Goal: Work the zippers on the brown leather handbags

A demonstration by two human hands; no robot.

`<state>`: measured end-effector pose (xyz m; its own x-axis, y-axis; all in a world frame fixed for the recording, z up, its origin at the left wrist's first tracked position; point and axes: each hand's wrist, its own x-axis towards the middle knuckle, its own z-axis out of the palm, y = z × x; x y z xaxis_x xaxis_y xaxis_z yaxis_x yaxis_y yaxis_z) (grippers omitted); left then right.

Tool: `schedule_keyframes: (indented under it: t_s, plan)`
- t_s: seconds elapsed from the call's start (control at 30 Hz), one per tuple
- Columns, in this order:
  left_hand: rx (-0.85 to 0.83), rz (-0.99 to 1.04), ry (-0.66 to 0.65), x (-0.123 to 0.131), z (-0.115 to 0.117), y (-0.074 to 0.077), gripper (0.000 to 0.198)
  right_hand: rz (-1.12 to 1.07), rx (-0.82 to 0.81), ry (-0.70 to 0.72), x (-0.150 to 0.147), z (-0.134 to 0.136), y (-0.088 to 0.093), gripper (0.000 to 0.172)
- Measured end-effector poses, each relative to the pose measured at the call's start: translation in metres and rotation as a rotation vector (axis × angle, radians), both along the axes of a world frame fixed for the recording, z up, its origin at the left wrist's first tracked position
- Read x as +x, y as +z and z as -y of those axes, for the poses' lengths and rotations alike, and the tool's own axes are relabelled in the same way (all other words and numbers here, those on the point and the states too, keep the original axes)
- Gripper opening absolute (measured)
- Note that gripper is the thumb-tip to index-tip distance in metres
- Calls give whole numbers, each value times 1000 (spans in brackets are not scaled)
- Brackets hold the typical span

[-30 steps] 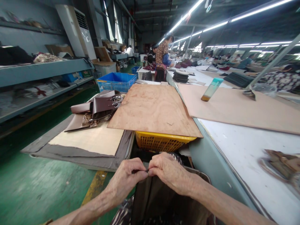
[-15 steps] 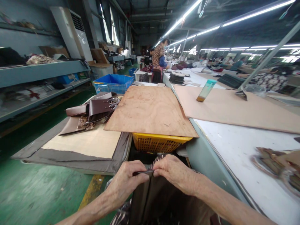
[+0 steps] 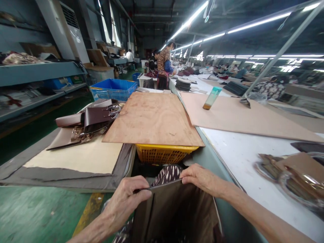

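Note:
A dark brown bag (image 3: pixel 164 199) rests on my lap with its mouth facing me, its inside dark. My left hand (image 3: pixel 131 194) pinches the bag's upper edge at the left, thumb towards me. Farther right along the same edge, my right hand (image 3: pixel 199 177) grips the rim between thumb and fingers. The edge runs taut and nearly straight between both hands. Behind it shows patterned dark cloth (image 3: pixel 168 173) over my knee. The bag's lower part runs out of view.
Ahead, a wooden board (image 3: pixel 154 118) lies over a yellow basket (image 3: pixel 162 154). Brown bags (image 3: pixel 88 121) are piled on the left. A blue crate (image 3: pixel 113 88) stands behind them. On the right table are a bottle (image 3: pixel 211 98) and more bag pieces (image 3: pixel 296 175). People (image 3: pixel 164 64) stand farther back.
My hands have moved apart along the bag's edge, the right one sliding rightward. More of the bag's opening shows, and the whole view has turned slightly to the right.

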<state>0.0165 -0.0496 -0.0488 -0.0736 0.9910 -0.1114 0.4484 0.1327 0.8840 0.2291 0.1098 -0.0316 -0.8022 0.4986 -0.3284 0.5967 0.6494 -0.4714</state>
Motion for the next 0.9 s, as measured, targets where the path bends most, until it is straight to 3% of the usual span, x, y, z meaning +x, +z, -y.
schedule_keyframes:
  t_s: [0.23,0.4,0.47,0.6,0.67,0.77,0.83,0.9]
  plan:
    - [6,-23,1,8,-10,10,15,27,52,13,-11,12,14,13]
    - [54,-53,-24,24,-16,20,8,-21,-108,154,-45,37,30,43]
    - [70,-70,-44,32,-17,23,10,46,-145,201,-53,46,30,41]
    - [135,-138,-102,41,-16,30,17,60,-151,146,-50,61,26,25]
    - [244,-183,-130,42,-14,36,15,-18,-116,112,-43,64,24,16]
    - [629,-223,-139,38,-5,50,3,-120,-144,44,-29,57,31,10]
    - [833,-270,-66,31,4,62,11,-196,-265,-30,-19,44,43,10]
    - [849,-342,67,22,13,72,14,-315,-430,-108,-7,28,60,14]
